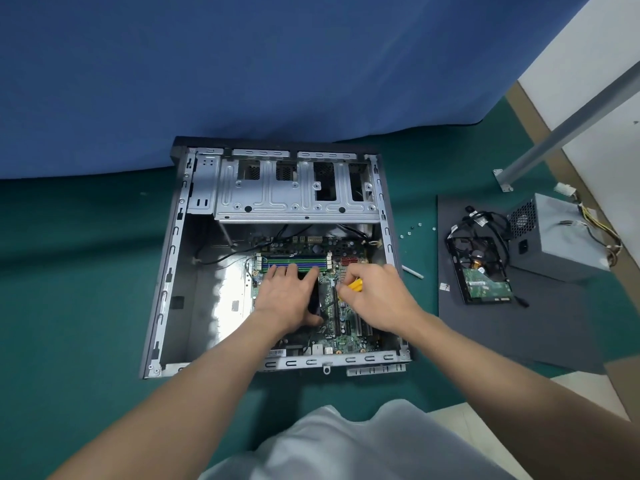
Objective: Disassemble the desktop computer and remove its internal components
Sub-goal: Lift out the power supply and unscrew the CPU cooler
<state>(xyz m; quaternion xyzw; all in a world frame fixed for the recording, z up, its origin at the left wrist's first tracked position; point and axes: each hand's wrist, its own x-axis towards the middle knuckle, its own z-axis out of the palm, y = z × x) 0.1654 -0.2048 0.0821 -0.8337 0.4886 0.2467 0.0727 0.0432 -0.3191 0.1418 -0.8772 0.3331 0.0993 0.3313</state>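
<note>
Two bare hands work inside an open desktop computer case [162,271] lying on its side on a green mat [86,254]. Within the case, the left hand [289,296] lies flat, fingers straight, on a black block [313,299] over the motherboard [346,327], its fingertips reaching the memory modules [298,263]. The right hand [379,296] is curled round a yellow-handled screwdriver [355,285], whose dark shaft slants down to the board beside the block. A metal drive cage [277,195] spans the case's far end. Well to the right of the case, a hard drive [486,280] and tangled black cables [485,220] lie on a dark panel [519,334], with a grey power supply [557,237] farther out. Loose screws [410,233] lie just off the case's right wall.
</note>
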